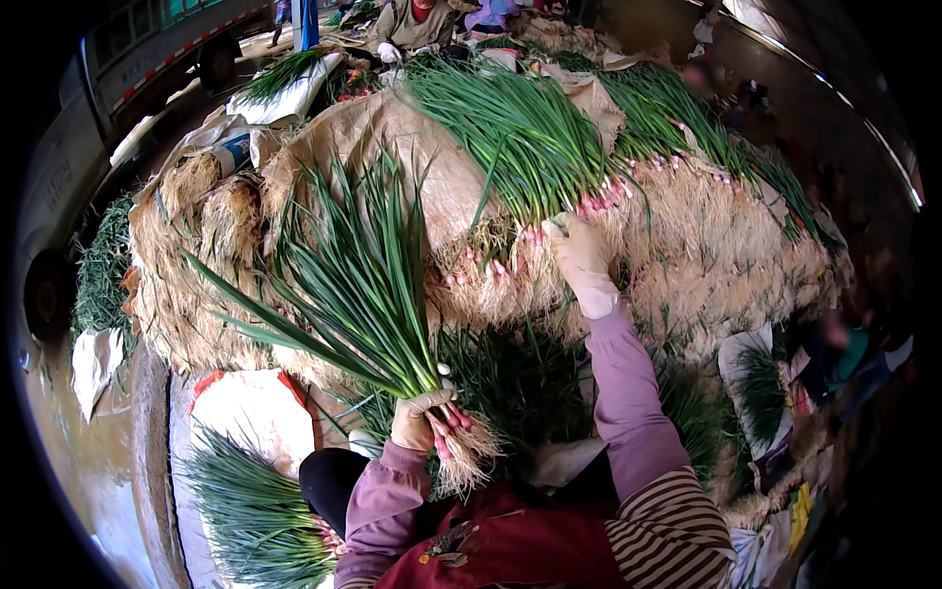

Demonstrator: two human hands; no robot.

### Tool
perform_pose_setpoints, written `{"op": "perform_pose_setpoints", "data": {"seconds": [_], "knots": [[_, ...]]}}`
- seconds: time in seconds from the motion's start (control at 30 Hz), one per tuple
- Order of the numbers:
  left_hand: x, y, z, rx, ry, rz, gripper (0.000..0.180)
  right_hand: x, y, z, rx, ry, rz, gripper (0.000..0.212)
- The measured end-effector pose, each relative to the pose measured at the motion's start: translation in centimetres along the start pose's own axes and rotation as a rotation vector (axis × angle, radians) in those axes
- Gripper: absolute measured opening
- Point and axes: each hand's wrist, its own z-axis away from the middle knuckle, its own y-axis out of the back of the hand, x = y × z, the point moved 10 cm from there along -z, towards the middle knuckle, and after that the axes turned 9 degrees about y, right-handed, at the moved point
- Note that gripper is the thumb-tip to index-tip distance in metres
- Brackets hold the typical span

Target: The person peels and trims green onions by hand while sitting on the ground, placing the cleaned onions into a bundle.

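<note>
My left hand (417, 420), in a pale glove, is closed round the lower stems of a bunch of green garlic (368, 285). The bunch leans up and to the left; its pinkish bulbs and stringy pale roots (466, 452) hang out below my fist, above my lap. Farther forward, my right hand (581, 257), gloved likewise, has its fingers bent and closed at the bulb ends of green garlic stalks (525, 157) laid on the heap. The fingertips are partly hidden among those stalks. More pink bulbs (481, 270) show just left of it.
A wide heap with thick root mats (706, 236) spreads before me, partly covered by tan sacking (353, 128). Another bunch (255, 510) lies low on the left near a white sack (250, 412). A truck (147, 69) stands far left; other people (417, 25) are beyond the heap.
</note>
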Motion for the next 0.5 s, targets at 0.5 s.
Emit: {"op": "perform_pose_setpoints", "data": {"seconds": [0.5], "knots": [[-1.3, -1.5, 0.1, 0.004, 0.057, -0.107, 0.033, -6.8, -11.8, 15.4, -0.522, 0.117, -0.619, 0.015]]}}
